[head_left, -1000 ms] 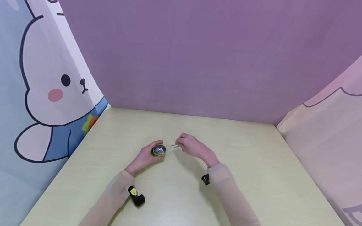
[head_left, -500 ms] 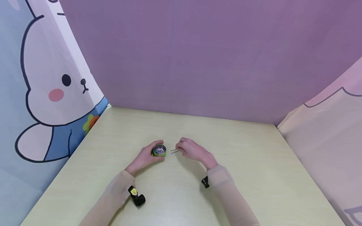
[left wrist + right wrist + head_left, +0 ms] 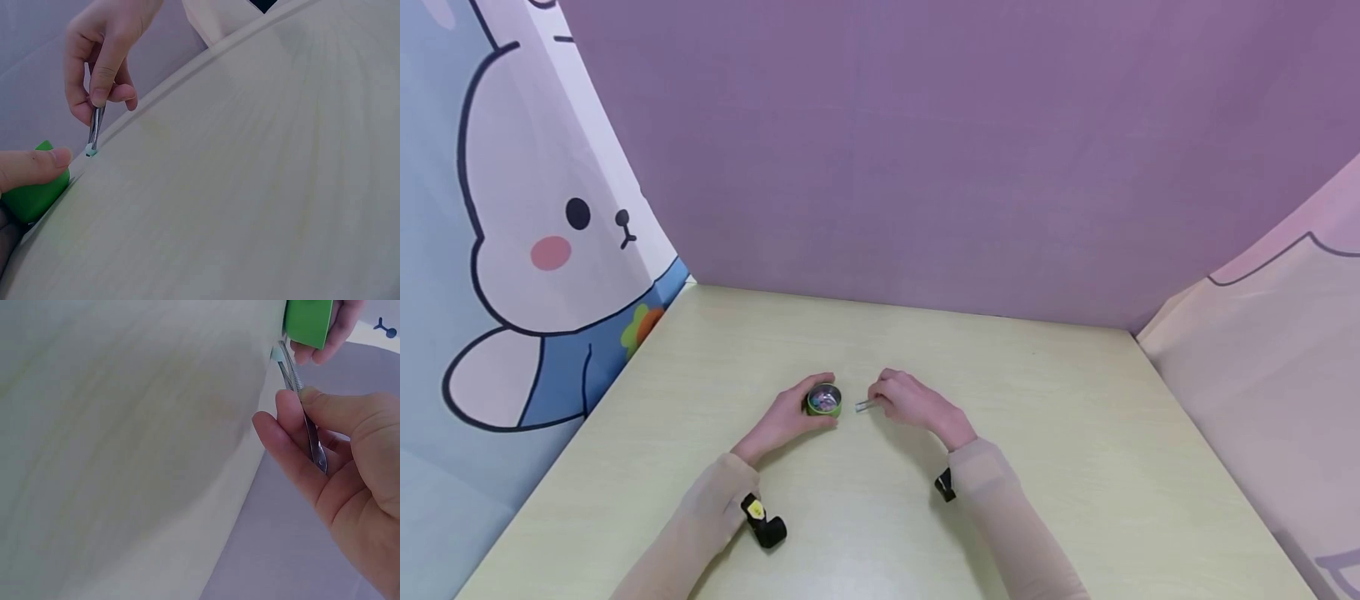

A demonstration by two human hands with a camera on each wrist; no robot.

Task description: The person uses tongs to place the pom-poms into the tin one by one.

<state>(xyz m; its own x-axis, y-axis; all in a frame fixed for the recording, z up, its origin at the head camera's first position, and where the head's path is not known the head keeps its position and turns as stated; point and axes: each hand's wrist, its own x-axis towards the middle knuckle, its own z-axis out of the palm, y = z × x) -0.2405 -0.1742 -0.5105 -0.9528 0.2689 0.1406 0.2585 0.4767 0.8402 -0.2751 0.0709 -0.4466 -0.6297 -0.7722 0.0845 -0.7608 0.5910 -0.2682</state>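
My left hand holds a small round green cup upright on the table, thumb on the near side and fingers on the far side. Tiny colourful pieces lie in its shiny metallic inside. To the right of the cup, my right hand pinches metal tweezers between thumb and fingers, their tips pointing left and down. At those tips is a tiny light-blue piece, low at the tabletop; whether it touches the wood I cannot tell. The green cup wall is just beyond the tips in the right wrist view.
The pale wooden table stretches out around both hands. A purple cloth hangs along the back edge. Printed cloths with a cartoon rabbit at left and a pale pattern at right close the sides.
My right hand has lowered the tweezers toward the near side, and their tips have come onto the light-blue piece and drawn closer together. The left hand and cup have stayed in place.
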